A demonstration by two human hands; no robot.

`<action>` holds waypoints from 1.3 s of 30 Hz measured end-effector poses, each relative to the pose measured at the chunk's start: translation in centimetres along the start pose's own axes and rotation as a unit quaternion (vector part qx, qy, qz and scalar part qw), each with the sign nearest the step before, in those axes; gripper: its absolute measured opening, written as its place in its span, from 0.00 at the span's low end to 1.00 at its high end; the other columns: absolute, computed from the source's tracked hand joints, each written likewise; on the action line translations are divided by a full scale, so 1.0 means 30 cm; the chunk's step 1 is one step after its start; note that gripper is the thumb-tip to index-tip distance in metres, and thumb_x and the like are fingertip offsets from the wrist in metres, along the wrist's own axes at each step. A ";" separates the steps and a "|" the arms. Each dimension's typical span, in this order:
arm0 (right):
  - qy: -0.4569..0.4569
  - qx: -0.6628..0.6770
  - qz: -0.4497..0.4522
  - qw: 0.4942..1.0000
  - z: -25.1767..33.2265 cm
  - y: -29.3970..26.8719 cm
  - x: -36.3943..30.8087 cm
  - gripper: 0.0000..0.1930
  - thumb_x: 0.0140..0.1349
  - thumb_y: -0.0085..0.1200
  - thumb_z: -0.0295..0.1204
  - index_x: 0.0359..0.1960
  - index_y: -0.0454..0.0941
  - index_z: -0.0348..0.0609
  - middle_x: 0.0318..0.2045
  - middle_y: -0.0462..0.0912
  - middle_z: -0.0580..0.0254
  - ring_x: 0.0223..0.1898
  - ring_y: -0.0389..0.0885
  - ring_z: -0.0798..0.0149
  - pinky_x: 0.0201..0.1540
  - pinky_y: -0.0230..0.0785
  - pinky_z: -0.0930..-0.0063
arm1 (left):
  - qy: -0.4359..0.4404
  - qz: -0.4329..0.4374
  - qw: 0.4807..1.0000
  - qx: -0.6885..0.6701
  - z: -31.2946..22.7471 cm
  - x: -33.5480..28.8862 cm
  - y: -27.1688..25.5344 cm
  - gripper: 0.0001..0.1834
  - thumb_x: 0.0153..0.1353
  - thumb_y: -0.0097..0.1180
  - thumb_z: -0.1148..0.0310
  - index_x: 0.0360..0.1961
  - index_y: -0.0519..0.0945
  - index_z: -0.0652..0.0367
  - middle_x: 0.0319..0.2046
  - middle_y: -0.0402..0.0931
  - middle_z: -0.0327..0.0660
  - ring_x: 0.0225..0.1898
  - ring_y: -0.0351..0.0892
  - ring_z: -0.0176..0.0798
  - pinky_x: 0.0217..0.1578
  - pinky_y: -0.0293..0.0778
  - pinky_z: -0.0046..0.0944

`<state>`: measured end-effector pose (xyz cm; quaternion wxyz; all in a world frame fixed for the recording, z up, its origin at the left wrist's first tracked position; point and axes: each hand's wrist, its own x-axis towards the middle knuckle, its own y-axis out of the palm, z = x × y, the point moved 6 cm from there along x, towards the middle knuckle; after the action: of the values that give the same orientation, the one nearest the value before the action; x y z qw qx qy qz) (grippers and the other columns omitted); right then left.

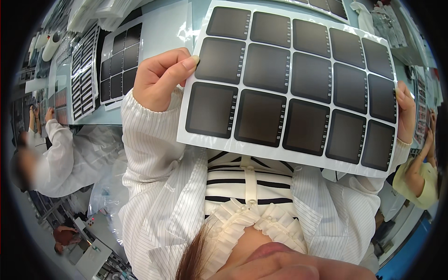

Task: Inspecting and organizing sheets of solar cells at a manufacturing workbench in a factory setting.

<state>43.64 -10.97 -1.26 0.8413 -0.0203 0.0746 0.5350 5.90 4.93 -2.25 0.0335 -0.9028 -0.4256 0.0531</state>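
A white backing sheet with rows of dark, rounded rectangular film stickers is raised in front of my chest, slightly tilted. Small light marks run along one side of each sticker. My left hand pinches the sheet's left edge, thumb on top and fingers curled behind. At the opposite edge, my right hand grips with the thumb showing on the front; its other fingers are mostly hidden behind the sheet.
On the pale blue table to the left lie a similar dark-panelled sheet and black-and-white striped sheets. Clear plastic is piled at the far left. A person in white sits left, another in yellow right.
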 end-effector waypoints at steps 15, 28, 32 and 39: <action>-0.012 -0.052 -0.001 0.999 0.011 0.059 -0.016 0.09 0.58 0.46 0.32 0.23 0.68 0.42 0.15 0.68 0.74 0.14 0.59 0.83 0.17 0.48 0.90 | 0.038 -0.002 0.999 0.031 -0.006 -0.010 -0.016 0.15 0.58 0.49 0.71 0.16 0.69 0.65 0.17 0.64 0.33 0.21 0.57 0.26 0.25 0.55 0.27; 0.002 -0.191 0.080 0.978 -0.075 0.087 0.015 0.10 0.59 0.50 0.32 0.23 0.71 0.40 0.15 0.68 0.73 0.13 0.60 0.81 0.14 0.50 0.88 | 0.011 -0.112 0.975 0.194 0.030 -0.079 0.015 0.10 0.56 0.54 0.68 0.27 0.73 0.66 0.20 0.66 0.33 0.24 0.60 0.26 0.25 0.57 0.27; 0.005 -0.185 0.079 0.980 -0.086 0.099 0.021 0.10 0.59 0.50 0.31 0.23 0.72 0.40 0.16 0.68 0.73 0.14 0.61 0.82 0.14 0.51 0.88 | 0.079 -0.089 0.946 0.302 -0.002 -0.127 0.069 0.27 0.44 0.64 0.60 0.40 0.69 0.68 0.29 0.66 0.39 0.30 0.63 0.32 0.30 0.61 0.30; 0.006 -0.194 0.078 0.978 -0.082 0.095 0.029 0.09 0.59 0.50 0.32 0.24 0.72 0.40 0.16 0.69 0.73 0.14 0.62 0.81 0.15 0.52 0.88 | 0.158 0.001 0.913 0.377 -0.042 -0.125 0.092 0.55 0.27 0.73 0.49 0.52 0.62 0.76 0.36 0.66 0.47 0.35 0.65 0.40 0.35 0.65 0.36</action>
<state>41.16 -9.26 -3.68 0.7765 -0.1802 -0.0238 0.6033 5.80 0.25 -1.04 0.4382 -0.8200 -0.3623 0.0658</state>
